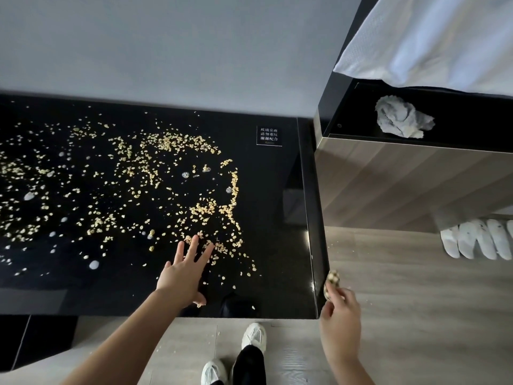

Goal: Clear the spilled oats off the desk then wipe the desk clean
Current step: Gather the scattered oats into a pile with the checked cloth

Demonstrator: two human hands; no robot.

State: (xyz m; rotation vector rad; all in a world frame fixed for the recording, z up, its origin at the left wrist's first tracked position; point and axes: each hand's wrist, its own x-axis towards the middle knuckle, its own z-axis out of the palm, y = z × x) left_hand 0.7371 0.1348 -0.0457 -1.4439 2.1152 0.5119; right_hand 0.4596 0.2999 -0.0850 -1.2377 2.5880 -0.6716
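Observation:
Pale spilled oats (155,179) lie scattered over most of the glossy black desk (272,223), with small wet-looking white blobs among them. My left hand (184,273) lies flat on the desk with its fingers spread, the fingertips touching a clump of oats near the front. My right hand (340,315) hovers just past the desk's right edge, over the floor, and its curled fingers hold a handful of oats (332,282). A crumpled grey cloth (402,120) sits on a dark shelf at the upper right.
A wood-panelled cabinet (402,184) stands to the right of the desk, with white bedding (433,37) above it. White slippers (477,241) lie on the wooden floor at the right. My white shoes (254,337) stand below the desk's front edge. A small printed sign (269,135) sits at the desk's back right.

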